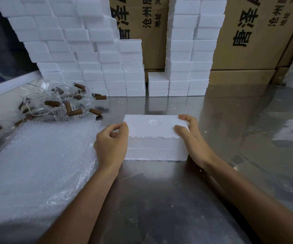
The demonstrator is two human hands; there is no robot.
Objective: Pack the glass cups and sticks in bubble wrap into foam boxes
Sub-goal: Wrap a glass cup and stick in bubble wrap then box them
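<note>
Foam box (pixel 155 138) sits closed at the centre of the steel table (pixel 159 199), long axis running 9 to 3 o'clock, with 1 hand on each short end. The left hand (pixel 111 145) is at the box's 9 o'clock end, fingers curled and thumb pinching the lid's corner. The right hand (pixel 190 132) is at the 3 o'clock end, fingers curled over the lid's far corner and thumb laid on top near the front edge.

Both hands are equally near, so the lid, whose seam shows along the front face, looks set to lift straight up between them; that is my reading, not something shown.

Bubble wrap (pixel 42 159) lies flat at 9 o'clock, just beside the left hand. Glass cups (pixel 36 104) and brown sticks (pixel 74 112) are heaped at 10 o'clock, well apart from the box, so the left hand is nearer them. Stacked foam boxes (pixel 93 67) fill 12 o'clock.
</note>
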